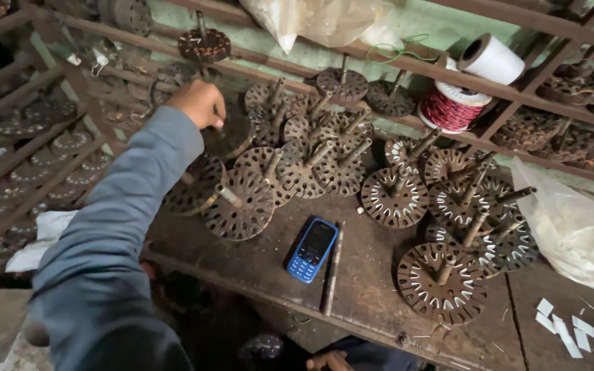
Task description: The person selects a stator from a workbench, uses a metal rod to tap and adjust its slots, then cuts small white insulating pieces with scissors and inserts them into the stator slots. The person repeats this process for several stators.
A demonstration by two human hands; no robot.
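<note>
Left hand (197, 103) reached out in a grey sleeve (125, 220), fingers curled shut at the back of the workbench (372, 288); whether they gripped anything could not be told. Just right of the fingers lay a heap of rusty slotted rotor discs on shafts (290, 158), roughly a dozen, count unsure. Further right, about six more discs (462, 213). One blue phone (312, 249) and one loose rod (332, 271) lay nearer the body. One red wire spool (452, 106), one white roll (493, 58), two plastic bags (575, 230). Right hand (328, 361) only partly visible at bottom edge.

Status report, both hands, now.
Left hand closed, reaching among slotted rotor discs at the bench back. Right hand low at the frame edge. Blue phone lies apart.
</note>
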